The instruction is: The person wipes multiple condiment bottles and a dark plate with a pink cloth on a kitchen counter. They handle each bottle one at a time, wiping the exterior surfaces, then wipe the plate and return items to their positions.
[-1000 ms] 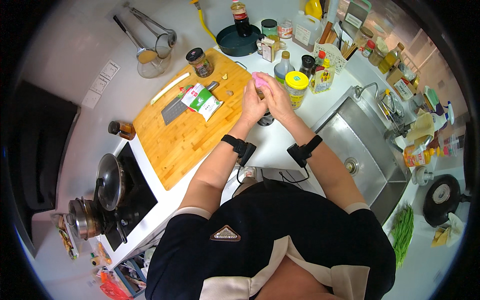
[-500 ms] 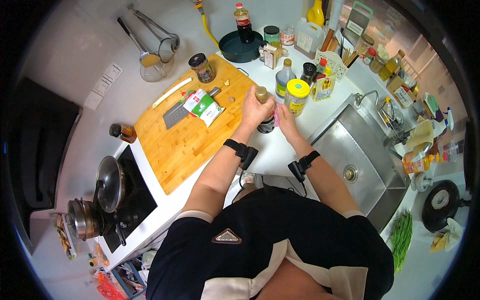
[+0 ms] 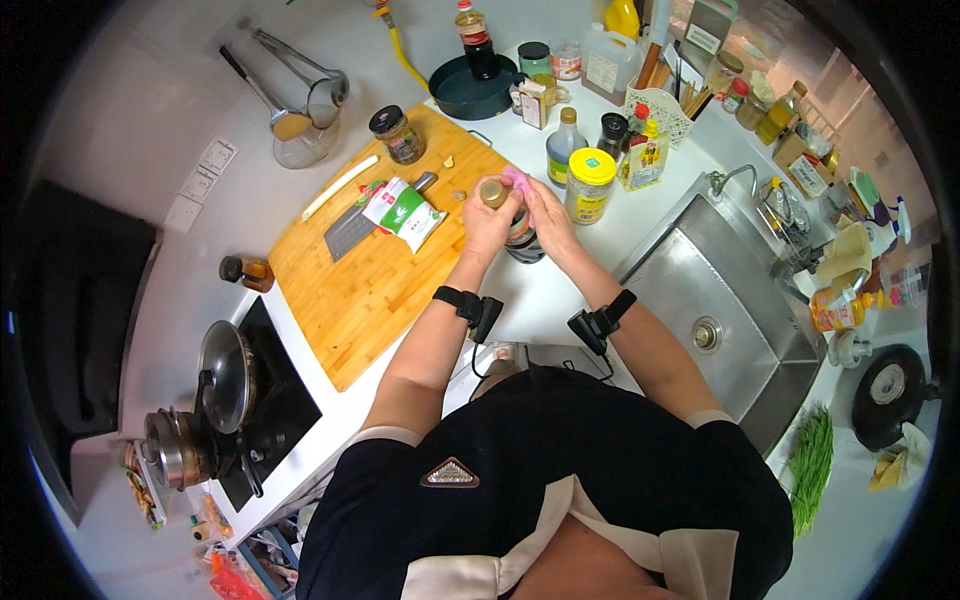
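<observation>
Gripping a dark bottle [image 3: 524,246] near its gold cap [image 3: 493,192] in the fingers of the left hand [image 3: 486,224], pinching a pink cloth [image 3: 517,178] beside it in those of the right hand [image 3: 553,218], upper centre of the frame. Could slip toward the counter [image 3: 560,295] if slick, or, if swung wide, topple the yellow-lidded jar [image 3: 590,187] at right

Bright, fairly even light whitens the countertop [image 3: 540,300] and leaves pale reflections along the stainless-steel sink [image 3: 685,270]. At left, the black panel [image 3: 85,320] sinks into near-darkness. Fisheye distortion bows straight edges toward a black, rounded border. The pink cloth [image 3: 517,179] looks slightly soft, though its smallness makes blur hard to judge.
</observation>
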`<state>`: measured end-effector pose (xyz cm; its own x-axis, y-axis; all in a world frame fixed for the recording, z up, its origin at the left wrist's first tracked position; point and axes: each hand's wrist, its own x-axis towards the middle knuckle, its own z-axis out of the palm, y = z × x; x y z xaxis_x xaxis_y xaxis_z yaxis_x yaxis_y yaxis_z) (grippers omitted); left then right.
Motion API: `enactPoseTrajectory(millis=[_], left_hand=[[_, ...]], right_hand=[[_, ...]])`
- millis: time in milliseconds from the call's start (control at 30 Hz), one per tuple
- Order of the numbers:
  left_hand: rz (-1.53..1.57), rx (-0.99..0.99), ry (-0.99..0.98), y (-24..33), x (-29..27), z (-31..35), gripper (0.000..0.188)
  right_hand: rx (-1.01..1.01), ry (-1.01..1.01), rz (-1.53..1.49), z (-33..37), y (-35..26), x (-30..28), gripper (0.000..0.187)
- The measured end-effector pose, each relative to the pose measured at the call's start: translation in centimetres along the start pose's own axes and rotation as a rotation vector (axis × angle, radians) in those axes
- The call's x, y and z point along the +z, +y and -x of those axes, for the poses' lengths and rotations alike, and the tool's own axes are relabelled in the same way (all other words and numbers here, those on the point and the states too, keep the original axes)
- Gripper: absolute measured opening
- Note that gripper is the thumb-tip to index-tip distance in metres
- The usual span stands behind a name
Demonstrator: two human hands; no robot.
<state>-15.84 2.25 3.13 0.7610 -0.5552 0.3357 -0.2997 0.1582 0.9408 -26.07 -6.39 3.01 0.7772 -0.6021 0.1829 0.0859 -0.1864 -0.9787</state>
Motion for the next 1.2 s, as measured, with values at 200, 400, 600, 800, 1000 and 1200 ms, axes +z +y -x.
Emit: enactPoseTrajectory(millis=[200, 400, 600, 800, 1000, 1200], left_hand=[[-0.046, 0.022, 0.038, 0.8, -1.2, 1.0, 0.020], [0.038, -0.039, 0.050, 0.5, -1.6, 1.3, 0.021], [-0.030, 0.034, 0.052, 0.2, -2.1, 1.0, 0.023], [-0.026, 0.017, 0.029, 0.3, -2.2, 1.2, 0.022], [0.035, 0.005, 0.001, 0.5, -3.3, 1.8, 0.021], [0.037, -0.031, 0.020, 0.8, -3.8, 2.5, 0.022]], right_hand=[[0.052, 0.032, 0.040, 0.8, 3.8, 0.6, 0.042], [-0.266, 0.280, 0.601, 0.6, 8.3, 0.3, 0.037], [0.253, 0.124, -0.086, 1.6, 8.1, -0.8, 0.026], [-0.114, 0.162, 0.068, 0.4, 3.3, 0.7, 0.030], [-0.078, 0.040, 0.305, 0.2, 3.2, 0.9, 0.029], [0.100, 0.077, 0.128, 0.5, 9.5, 0.7, 0.024]])
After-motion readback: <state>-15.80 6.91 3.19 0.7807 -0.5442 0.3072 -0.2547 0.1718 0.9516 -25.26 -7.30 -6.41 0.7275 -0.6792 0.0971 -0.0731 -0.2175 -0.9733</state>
